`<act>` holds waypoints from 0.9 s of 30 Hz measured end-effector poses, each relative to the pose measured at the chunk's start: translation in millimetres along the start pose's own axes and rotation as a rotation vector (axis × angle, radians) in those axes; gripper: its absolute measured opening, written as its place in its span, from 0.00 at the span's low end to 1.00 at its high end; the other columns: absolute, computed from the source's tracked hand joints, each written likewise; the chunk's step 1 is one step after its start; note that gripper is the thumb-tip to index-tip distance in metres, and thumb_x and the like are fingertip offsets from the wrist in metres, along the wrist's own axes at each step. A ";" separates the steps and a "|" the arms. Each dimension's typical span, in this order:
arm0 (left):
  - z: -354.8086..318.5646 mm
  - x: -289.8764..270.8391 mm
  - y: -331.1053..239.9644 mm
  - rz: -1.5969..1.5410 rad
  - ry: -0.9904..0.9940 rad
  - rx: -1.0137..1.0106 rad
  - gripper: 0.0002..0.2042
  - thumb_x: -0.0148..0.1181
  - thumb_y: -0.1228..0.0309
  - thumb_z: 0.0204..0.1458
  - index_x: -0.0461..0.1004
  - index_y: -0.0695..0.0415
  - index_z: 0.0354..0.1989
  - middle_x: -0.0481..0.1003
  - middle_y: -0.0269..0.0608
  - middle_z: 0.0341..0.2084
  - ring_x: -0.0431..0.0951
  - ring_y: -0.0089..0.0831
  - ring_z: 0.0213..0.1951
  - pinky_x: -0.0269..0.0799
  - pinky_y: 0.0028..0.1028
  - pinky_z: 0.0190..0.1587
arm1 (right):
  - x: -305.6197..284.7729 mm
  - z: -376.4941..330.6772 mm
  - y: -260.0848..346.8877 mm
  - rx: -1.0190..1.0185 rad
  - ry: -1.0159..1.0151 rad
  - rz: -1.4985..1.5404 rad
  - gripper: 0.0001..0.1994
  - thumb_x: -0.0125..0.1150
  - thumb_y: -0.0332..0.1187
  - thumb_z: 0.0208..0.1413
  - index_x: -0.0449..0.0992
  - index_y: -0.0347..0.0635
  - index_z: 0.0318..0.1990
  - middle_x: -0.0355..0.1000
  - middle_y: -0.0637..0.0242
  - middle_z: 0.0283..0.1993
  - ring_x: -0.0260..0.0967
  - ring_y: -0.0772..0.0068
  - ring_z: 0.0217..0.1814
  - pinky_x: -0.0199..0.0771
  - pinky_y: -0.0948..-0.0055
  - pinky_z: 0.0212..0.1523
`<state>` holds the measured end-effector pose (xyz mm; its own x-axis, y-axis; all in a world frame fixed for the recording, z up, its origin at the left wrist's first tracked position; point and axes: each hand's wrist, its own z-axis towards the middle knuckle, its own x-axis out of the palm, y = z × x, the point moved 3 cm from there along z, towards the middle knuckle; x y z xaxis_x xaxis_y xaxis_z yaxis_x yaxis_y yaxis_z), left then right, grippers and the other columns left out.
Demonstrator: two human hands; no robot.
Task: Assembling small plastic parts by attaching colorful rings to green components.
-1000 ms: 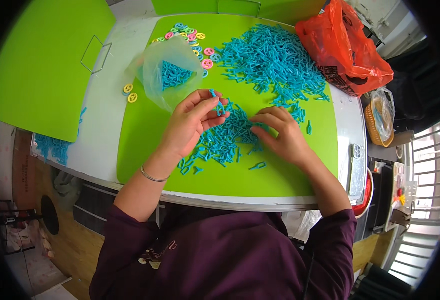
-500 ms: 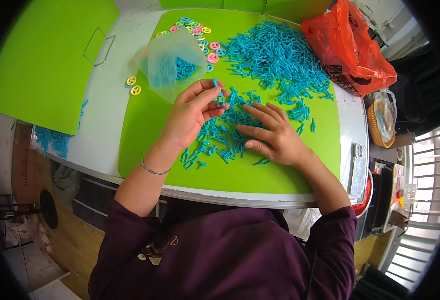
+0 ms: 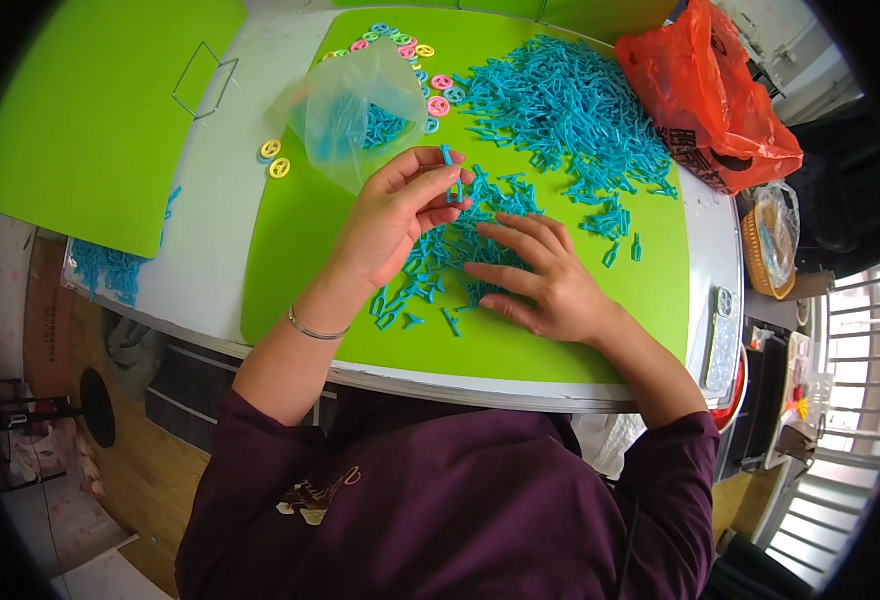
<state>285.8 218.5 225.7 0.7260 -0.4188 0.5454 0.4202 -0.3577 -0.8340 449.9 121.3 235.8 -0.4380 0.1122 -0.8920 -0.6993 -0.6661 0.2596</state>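
My left hand (image 3: 390, 215) is raised over the near pile, closed, with a blue forked plastic piece (image 3: 452, 172) upright between thumb and fingers. Under and around my right hand (image 3: 550, 278) lies the near pile of loose blue plastic pieces (image 3: 495, 195). That hand is palm down with its fingers apart, the fingertips on the pieces; whether anything is under them is hidden. A few forked pieces (image 3: 400, 312) are scattered nearest to me on the green mat (image 3: 520, 365).
A bigger heap of blue pieces (image 3: 570, 105) lies far right, beside a red plastic bag (image 3: 705, 100). Behind my left hand sits a translucent bag (image 3: 345, 110) holding blue pieces, near small coloured rings (image 3: 438, 105). A phone (image 3: 722, 340) lies at the right edge.
The forked piece in my left hand has turned more edge-on. My right hand has shifted slightly left over the near pile, and some pieces near it have moved. The whole view has shifted a little.
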 end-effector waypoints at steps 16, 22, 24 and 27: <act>-2.3 0.8 -8.4 0.098 -0.001 0.049 0.10 0.54 0.70 0.55 0.70 0.59 0.44 0.75 0.37 0.35 0.76 0.23 0.32 0.72 0.20 0.35 | 47.5 52.9 49.5 -0.209 0.026 0.020 0.09 0.62 0.42 0.43 0.73 0.51 0.29 0.64 0.70 0.33 0.62 0.70 0.37 0.61 0.71 0.39; -6.0 7.7 -5.5 0.110 0.032 0.022 0.11 0.52 0.71 0.56 0.70 0.60 0.45 0.75 0.39 0.36 0.76 0.25 0.34 0.73 0.22 0.36 | 39.3 33.8 32.6 -0.254 0.045 -0.268 0.08 0.60 0.36 0.38 0.71 0.47 0.28 0.64 0.71 0.30 0.63 0.71 0.34 0.63 0.73 0.36; -7.3 11.2 -1.3 0.113 0.050 -0.010 0.11 0.52 0.71 0.56 0.69 0.61 0.45 0.75 0.40 0.37 0.76 0.25 0.34 0.73 0.22 0.37 | 33.5 26.6 25.4 -0.220 -0.009 -0.278 0.10 0.58 0.33 0.36 0.70 0.44 0.29 0.65 0.70 0.28 0.64 0.72 0.33 0.64 0.74 0.35; -8.2 15.7 6.1 0.124 0.086 -0.044 0.11 0.51 0.71 0.56 0.69 0.62 0.45 0.75 0.41 0.37 0.76 0.25 0.35 0.74 0.23 0.38 | 20.2 18.8 20.0 -0.157 -0.050 -0.201 0.10 0.61 0.30 0.38 0.70 0.42 0.31 0.66 0.69 0.27 0.67 0.71 0.32 0.67 0.73 0.33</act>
<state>295.3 202.9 229.9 0.7208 -0.5313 0.4451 0.3045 -0.3342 -0.8920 416.4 124.2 229.9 -0.3290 0.2872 -0.8996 -0.6803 -0.7328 0.0148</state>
